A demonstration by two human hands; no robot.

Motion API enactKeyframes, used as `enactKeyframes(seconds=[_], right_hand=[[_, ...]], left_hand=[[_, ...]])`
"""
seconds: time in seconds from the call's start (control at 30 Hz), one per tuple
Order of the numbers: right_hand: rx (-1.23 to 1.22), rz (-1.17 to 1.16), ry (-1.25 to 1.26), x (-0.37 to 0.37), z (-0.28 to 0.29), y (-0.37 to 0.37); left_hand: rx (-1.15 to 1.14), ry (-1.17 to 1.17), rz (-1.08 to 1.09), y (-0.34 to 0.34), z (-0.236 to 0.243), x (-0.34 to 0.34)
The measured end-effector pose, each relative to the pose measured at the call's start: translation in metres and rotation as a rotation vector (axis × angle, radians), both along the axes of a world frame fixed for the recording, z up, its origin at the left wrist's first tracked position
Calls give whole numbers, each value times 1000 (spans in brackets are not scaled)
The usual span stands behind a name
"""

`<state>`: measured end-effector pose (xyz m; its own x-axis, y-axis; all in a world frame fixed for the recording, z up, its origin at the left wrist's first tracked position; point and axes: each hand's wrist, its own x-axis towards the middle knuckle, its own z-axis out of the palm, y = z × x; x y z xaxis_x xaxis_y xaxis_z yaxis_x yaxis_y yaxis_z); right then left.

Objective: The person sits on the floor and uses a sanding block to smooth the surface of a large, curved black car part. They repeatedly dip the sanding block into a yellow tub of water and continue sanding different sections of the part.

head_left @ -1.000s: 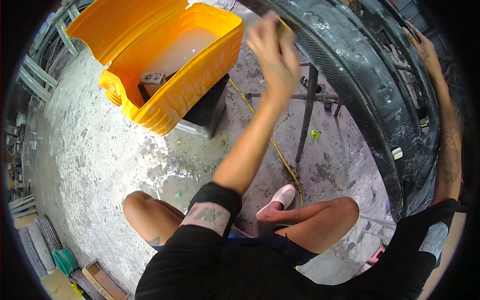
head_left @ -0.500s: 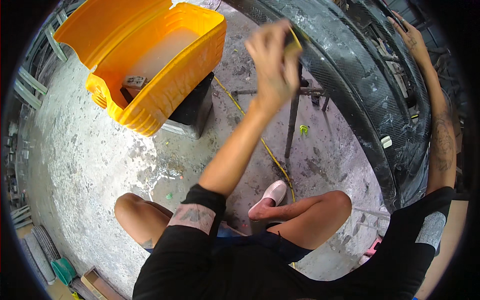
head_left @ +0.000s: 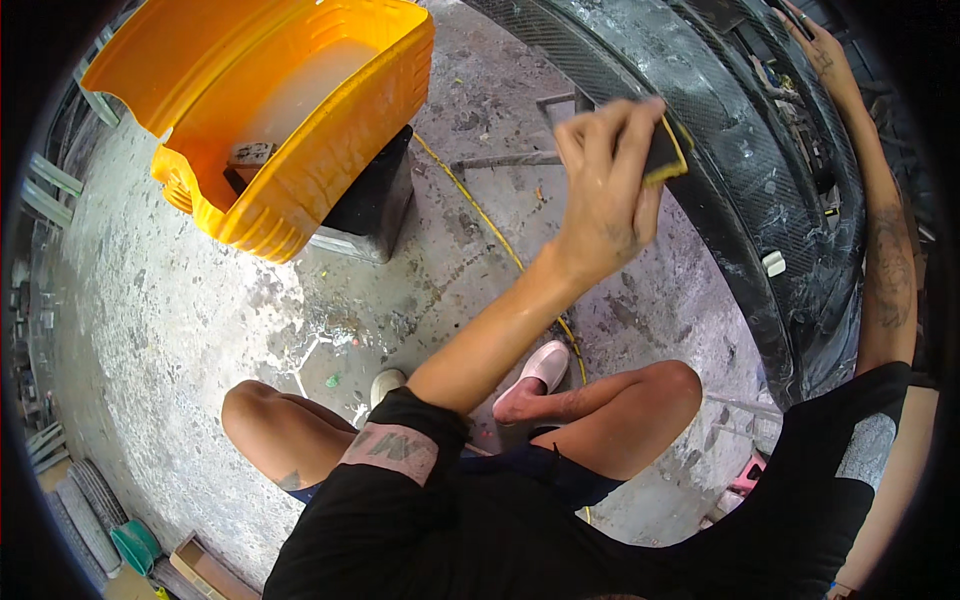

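A large dark carbon-fibre panel [head_left: 725, 200], curved, with slots and whitish smears, spans the right side, with a small pale piece [head_left: 773, 263] on it. My left hand [head_left: 605, 180] grips a black and yellow pad [head_left: 668, 150] against the panel's inner band. My right hand [head_left: 823, 57] holds the panel's far outer edge at the top right. At upper left an open yellow plastic tub [head_left: 340, 190] contains cloudy liquid [head_left: 310, 85] and a small block [head_left: 250, 155]; it sits on a black and grey box [head_left: 365, 225].
A metal stand [head_left: 500, 160] is under the panel. A yellow hose [head_left: 485, 220] crosses the stained floor [head_left: 160, 310] near my feet. Metal racks [head_left: 55, 190] line the left; tyres [head_left: 90, 500], a green bucket [head_left: 135, 545] and a wooden box [head_left: 205, 570] are at lower left. My bent knees are below.
My left hand, with the pad, has moved down and to the right along the panel. My right hand stays on the edge. The view has shifted slightly, and a second shoe shows.
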<state>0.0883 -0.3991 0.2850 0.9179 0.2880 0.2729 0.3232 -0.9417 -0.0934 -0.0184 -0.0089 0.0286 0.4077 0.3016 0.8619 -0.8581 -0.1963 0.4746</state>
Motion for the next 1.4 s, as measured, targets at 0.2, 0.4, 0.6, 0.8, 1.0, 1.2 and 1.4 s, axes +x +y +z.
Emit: enactKeyframes(seconds=[0.2,0.4,0.6,0.8,1.0,1.2,1.4], right_hand=[[-117,85,-40,15,15,-20],[-160,58,-85,8,6,-35],[-28,83,26,11,12,-38],[-12,24,-96,6,-10,41],[94,128,115,3,30,-50],[-117,-33,-53,19,39,-76],[37,96,36,16,28,-63]], left_hand=[[-32,19,83,27,15,57],[164,-10,-122,23,13,1],[-14,106,52,14,20,17],[123,63,-74,19,-1,27],[-66,87,-182,-10,-15,-15],[-104,114,80,22,-3,55],[84,6,-78,24,-17,22]])
